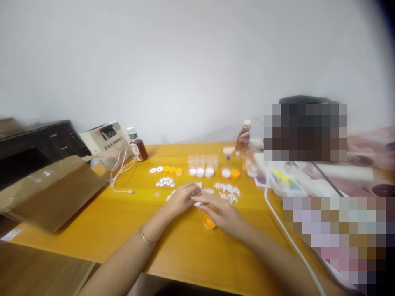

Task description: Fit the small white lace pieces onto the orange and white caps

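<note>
My left hand (182, 197) and my right hand (220, 213) meet over the middle of the yellow table (138, 222). Both have their fingers pinched together on a small white piece (197, 202) between them. An orange cap (209, 223) lies on the table just under my right hand. Small white discs lie scattered around the hands, in a cluster (166, 181) to the left and another cluster (228, 191) to the right. A thin bracelet circles my left wrist.
Behind the hands stand rows of white and orange caps (166, 169) and small clear jars (203, 161). Two brown bottles (138, 144) (243, 137) stand further back. A paper bag (106, 144), a white cable (121, 172) and cardboard (52, 193) lie left; a cluttered tray (286, 181) sits right.
</note>
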Demonstrator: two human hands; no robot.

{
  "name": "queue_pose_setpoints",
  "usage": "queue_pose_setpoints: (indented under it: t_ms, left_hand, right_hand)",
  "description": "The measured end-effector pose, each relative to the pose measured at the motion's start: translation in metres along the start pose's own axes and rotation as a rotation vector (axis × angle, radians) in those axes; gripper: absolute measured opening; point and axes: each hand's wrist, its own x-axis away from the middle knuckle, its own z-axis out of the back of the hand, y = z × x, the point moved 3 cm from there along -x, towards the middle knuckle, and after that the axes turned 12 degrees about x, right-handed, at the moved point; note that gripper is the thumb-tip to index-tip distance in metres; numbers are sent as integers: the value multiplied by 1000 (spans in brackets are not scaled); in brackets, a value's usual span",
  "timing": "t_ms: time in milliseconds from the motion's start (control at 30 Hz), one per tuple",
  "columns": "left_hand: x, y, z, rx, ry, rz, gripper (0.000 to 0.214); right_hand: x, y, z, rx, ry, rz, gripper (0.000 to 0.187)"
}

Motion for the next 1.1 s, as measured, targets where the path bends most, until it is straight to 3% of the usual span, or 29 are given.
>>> queue_pose_setpoints:
  t_ms: [167,367,533,733,1100]
  left_hand:
    - [0,-1,-1,-32,-6,22,11]
    - [-1,4,2,88,84,32,17]
    - [-3,1,5,398,254,113,21]
    - [-4,-4,2,797,317,295,27]
    - [-3,-2,-5,798,176,235,30]
  right_hand:
    - [-3,25,4,-194,161,-253,20]
    - [-7,43,7,-382,250,-400,27]
    - [-7,46,5,-440,235,-454,23]
    - [-6,43,2,-524,179,-493,23]
    - [-4,37,1,-644,138,-570,28]
